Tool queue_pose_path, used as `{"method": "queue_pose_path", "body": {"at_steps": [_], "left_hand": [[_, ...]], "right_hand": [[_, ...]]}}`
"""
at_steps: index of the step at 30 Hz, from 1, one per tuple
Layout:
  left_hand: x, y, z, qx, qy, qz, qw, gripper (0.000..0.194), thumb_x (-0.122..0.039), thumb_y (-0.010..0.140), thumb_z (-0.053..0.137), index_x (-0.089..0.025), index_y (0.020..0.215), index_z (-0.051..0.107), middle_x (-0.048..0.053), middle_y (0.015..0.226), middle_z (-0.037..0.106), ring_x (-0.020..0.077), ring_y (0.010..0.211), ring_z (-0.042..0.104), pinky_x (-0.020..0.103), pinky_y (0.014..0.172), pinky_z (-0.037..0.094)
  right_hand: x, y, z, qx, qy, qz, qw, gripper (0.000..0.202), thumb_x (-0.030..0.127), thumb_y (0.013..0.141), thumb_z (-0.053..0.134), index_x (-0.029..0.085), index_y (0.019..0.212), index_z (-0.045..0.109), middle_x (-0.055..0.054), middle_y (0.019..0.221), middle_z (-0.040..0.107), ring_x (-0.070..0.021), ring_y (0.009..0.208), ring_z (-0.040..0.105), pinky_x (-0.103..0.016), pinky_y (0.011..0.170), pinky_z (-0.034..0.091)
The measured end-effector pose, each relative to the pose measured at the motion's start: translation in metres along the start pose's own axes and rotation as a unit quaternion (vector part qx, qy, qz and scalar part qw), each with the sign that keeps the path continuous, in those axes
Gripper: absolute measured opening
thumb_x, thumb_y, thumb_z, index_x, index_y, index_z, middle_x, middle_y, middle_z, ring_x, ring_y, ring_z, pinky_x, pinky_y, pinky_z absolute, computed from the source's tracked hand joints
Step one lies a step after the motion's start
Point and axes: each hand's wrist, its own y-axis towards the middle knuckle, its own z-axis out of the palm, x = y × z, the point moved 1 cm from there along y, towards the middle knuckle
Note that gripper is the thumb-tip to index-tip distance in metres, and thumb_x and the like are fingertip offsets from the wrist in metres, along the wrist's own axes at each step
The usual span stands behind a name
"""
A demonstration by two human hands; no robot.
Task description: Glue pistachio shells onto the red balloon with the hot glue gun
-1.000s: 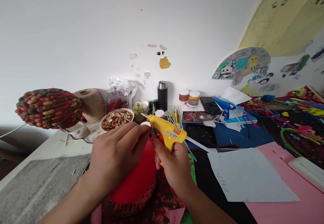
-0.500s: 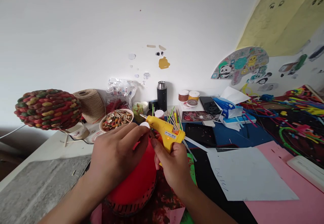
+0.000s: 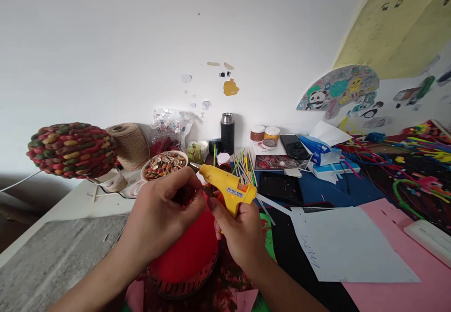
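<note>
Glue gun [image 3: 222, 182]: near the red dome [image 3: 186, 251], right hand [image 3: 243, 232] wrapped round it
Left hand [image 3: 165, 213]: fingers pinched together, contents unclear
Nozzle [image 3: 195, 165]: best held steady, clear of bare skin

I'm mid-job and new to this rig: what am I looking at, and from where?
No machine here: these are a person's two bare hands, seen from a head-worn camera looking forward and down. The right hand grips a yellow glue gun. The left hand is close to its nozzle; whether it holds anything is unclear. Below them is a red rounded piece. On the table behind are a bowl of shells, a black flask and a twine spool; white paper lies to the right.
</note>
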Motion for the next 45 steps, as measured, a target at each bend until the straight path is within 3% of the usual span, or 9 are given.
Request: {"method": "queue_pose_path", "body": {"at_steps": [6,10,15,17,20,24,32,38,45], "left_hand": [[0.008,0.003,0.002,0.009,-0.175,-0.09,0.98,0.009,-0.026,0.084,0.075,-0.022,0.079,0.069,-0.002,0.072,0.07,0.0143,0.065,0.061,0.022,0.059,0.05],[0.006,0.004,0.003,0.019,-0.241,-0.113,0.964,0.013,-0.028,0.083,0.081,-0.022,0.078,0.07,-0.001,0.072,0.07,0.0139,0.063,0.061,0.022,0.057,0.05],[-0.001,-0.003,-0.012,-0.051,-0.2,-0.117,0.972,0.018,-0.035,0.089,0.084,-0.022,0.086,0.071,-0.002,0.075,0.068,0.014,0.066,0.058,0.022,0.058,0.045],[0.003,-0.003,-0.024,-0.103,-0.159,-0.14,0.972,0.019,-0.04,0.093,0.079,-0.024,0.092,0.069,-0.004,0.074,0.064,0.0141,0.065,0.053,0.023,0.056,0.039],[0.022,0.005,-0.042,-0.117,-0.012,-0.176,0.977,0.015,-0.038,0.097,0.063,-0.024,0.092,0.065,-0.006,0.069,0.055,0.015,0.059,0.041,0.028,0.054,0.029],[0.051,0.023,-0.055,-0.04,0.157,-0.181,0.97,0.022,-0.032,0.099,0.047,-0.024,0.084,0.061,-0.004,0.069,0.058,0.0183,0.069,0.053,0.029,0.066,0.036],[0.084,0.034,-0.049,0.132,0.304,-0.174,0.927,0.04,-0.054,0.102,0.045,-0.027,0.075,0.058,0.006,0.071,0.07,0.0267,0.065,0.062,0.036,0.064,0.034],[0.081,0.031,-0.046,0.098,0.181,-0.118,0.971,0.046,-0.055,0.096,0.057,-0.027,0.121,0.084,0.009,0.101,0.088,0.0307,0.08,0.076,0.037,0.071,0.052],[0.035,0.016,-0.023,0.089,-0.102,-0.11,0.985,0.034,-0.054,0.093,0.08,-0.025,0.105,0.092,0.009,0.096,0.089,0.0239,0.075,0.076,0.029,0.063,0.06]], "right_hand": [[0.002,-0.001,-0.001,0.01,0.027,0.021,0.999,0.053,0.07,0.091,0.084,0.021,0.078,0.069,0.005,0.049,0.055,-0.0101,0.042,0.048,-0.023,0.047,0.039],[0.006,0.001,-0.002,0.034,0.057,0.011,0.998,0.07,0.079,0.09,0.083,0.023,0.058,0.055,0.004,0.046,0.052,-0.0091,0.041,0.048,-0.023,0.046,0.038],[0.006,0.008,-0.003,0.026,0.122,0.005,0.992,0.077,0.079,0.088,0.087,0.022,0.051,0.052,0.006,0.044,0.048,-0.0074,0.036,0.048,-0.022,0.042,0.033],[0.004,0.01,-0.003,0.011,0.154,0.003,0.988,0.07,0.076,0.088,0.09,0.02,0.057,0.062,0.007,0.043,0.048,-0.0073,0.035,0.047,-0.022,0.041,0.031],[0.0,0.011,-0.003,0.0,0.18,0.009,0.984,0.058,0.072,0.086,0.093,0.018,0.075,0.076,0.008,0.044,0.051,-0.0076,0.033,0.046,-0.021,0.04,0.03],[-0.001,0.01,-0.003,0.006,0.182,0.014,0.983,0.057,0.071,0.086,0.095,0.016,0.084,0.081,0.009,0.045,0.051,-0.0076,0.033,0.047,-0.02,0.039,0.031],[0.0,0.009,-0.003,-0.004,0.157,0.027,0.987,0.06,0.074,0.084,0.095,0.016,0.088,0.08,0.009,0.046,0.051,-0.0075,0.035,0.046,-0.02,0.04,0.031],[0.0,0.008,-0.001,-0.003,0.156,0.023,0.988,0.059,0.072,0.087,0.094,0.015,0.084,0.078,0.009,0.046,0.052,-0.0071,0.034,0.047,-0.02,0.041,0.034],[0.002,0.006,-0.002,0.013,0.163,0.033,0.986,0.058,0.071,0.088,0.093,0.015,0.087,0.079,0.009,0.046,0.05,-0.0083,0.035,0.045,-0.022,0.04,0.036]]}}
